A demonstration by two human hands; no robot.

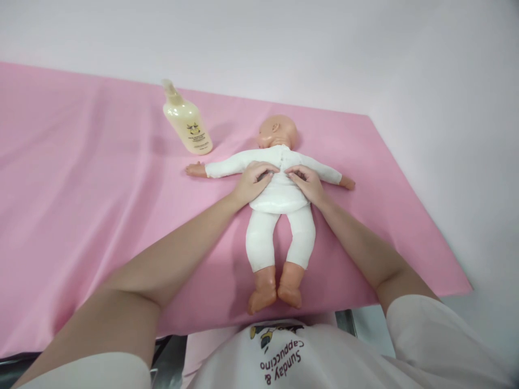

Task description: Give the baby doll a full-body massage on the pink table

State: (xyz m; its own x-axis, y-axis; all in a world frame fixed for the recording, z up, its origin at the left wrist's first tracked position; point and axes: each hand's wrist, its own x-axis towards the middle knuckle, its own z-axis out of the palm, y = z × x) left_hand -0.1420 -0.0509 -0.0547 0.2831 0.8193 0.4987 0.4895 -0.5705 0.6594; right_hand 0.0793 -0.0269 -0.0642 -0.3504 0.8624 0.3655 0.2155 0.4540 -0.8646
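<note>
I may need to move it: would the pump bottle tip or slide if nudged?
The pump bottle is tall with a narrow top, so a high push likely tips it. The pink sheet is wrinkled cloth, so it probably drags rather than slides.

We look from a single camera worn on the head, facing forward and down over our own chest and forearms. It sits close above the pink-covered surface (pixel 81 216), near enough that the doll (pixel 281 200) lies in the middle within arm's reach. The far edge meets a white wall (pixel 324 48) at the top.
</note>
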